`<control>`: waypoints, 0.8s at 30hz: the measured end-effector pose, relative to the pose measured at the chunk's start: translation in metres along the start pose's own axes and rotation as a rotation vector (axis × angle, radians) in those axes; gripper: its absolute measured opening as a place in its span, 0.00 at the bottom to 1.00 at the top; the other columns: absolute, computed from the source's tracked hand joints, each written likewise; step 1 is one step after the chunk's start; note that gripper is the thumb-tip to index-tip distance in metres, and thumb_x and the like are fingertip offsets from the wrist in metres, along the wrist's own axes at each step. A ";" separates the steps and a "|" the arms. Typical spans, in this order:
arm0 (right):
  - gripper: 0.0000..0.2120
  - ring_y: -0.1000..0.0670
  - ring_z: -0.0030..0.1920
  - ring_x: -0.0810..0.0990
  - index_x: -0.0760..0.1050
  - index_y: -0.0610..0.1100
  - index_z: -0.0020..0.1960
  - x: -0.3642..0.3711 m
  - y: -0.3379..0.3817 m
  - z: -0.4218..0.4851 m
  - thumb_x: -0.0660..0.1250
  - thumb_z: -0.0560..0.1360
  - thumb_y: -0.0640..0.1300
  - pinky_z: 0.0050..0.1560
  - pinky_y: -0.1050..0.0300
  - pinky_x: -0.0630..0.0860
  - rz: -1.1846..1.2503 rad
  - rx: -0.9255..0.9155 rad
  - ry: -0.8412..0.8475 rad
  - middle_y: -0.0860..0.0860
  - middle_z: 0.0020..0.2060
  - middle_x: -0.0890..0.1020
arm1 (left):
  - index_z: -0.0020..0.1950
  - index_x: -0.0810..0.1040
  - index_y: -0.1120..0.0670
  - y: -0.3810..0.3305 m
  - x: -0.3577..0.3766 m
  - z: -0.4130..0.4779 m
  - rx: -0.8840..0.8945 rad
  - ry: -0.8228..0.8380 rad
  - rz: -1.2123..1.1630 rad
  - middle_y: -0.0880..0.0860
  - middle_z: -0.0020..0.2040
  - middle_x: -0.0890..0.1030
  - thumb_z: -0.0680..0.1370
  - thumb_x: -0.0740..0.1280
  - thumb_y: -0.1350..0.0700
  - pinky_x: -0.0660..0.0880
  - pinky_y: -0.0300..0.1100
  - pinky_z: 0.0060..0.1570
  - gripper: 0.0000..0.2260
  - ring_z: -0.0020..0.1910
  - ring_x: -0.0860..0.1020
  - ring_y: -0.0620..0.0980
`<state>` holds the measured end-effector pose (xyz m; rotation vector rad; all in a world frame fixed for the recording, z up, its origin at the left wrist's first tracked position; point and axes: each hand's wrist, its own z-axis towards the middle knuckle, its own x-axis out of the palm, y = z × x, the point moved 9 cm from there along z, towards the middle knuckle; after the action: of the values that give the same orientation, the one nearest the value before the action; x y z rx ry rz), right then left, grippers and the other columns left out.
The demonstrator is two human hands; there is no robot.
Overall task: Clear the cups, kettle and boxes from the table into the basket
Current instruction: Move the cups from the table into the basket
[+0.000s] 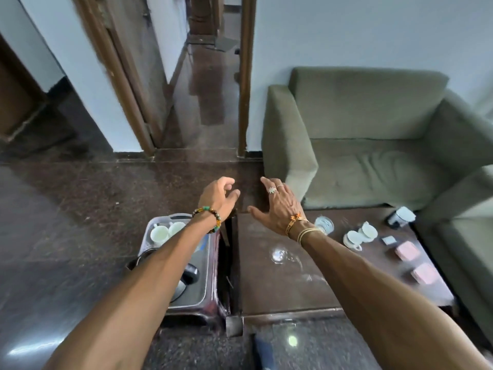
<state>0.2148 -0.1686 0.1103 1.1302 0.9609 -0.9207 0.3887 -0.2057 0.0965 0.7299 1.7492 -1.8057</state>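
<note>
Risk sits right of frame, where the cups [360, 233] lie tipped together on the desk [266, 287] beside a glass [324, 224]: a hasty grab or sweeping forearm could, we reckon, knock them off the edge. Both hands hover empty, left hand [217, 197] with fingers [227, 180] loosely curled, right hand [278, 208] with fingers [266, 183] spread. Lower left, we see the basket [199, 288] holding two cups [159, 233] and the kettle [190, 275], with the pink boxes [406, 251] near the sofa [360, 169] and a gap between basket and desk to cross.
</note>
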 end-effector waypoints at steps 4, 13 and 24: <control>0.42 0.43 0.67 0.70 0.58 0.44 0.77 -0.024 -0.035 -0.052 0.61 0.71 0.68 0.67 0.48 0.68 -0.012 0.108 -0.045 0.45 0.70 0.69 | 0.63 0.77 0.51 -0.038 0.024 -0.026 0.108 0.042 -0.034 0.51 0.58 0.81 0.77 0.68 0.49 0.76 0.43 0.56 0.15 0.55 0.80 0.48; 0.42 0.42 0.65 0.71 0.60 0.44 0.76 -0.112 -0.155 -0.162 0.66 0.71 0.65 0.64 0.46 0.71 -0.044 0.398 -0.203 0.45 0.68 0.70 | 0.63 0.77 0.53 -0.178 0.126 -0.066 0.290 0.231 -0.022 0.52 0.58 0.81 0.75 0.70 0.53 0.75 0.42 0.57 0.16 0.56 0.80 0.50; 0.43 0.42 0.66 0.71 0.61 0.41 0.76 -0.144 -0.329 -0.317 0.68 0.70 0.65 0.65 0.46 0.70 -0.071 0.652 -0.218 0.44 0.67 0.70 | 0.61 0.77 0.53 -0.295 0.320 -0.154 0.403 0.456 0.028 0.54 0.57 0.80 0.73 0.70 0.57 0.75 0.47 0.57 0.16 0.55 0.79 0.53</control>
<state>-0.1837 0.0964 0.1003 1.4997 0.5282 -1.4424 -0.0427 -0.0410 0.0838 1.4146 1.6300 -2.1205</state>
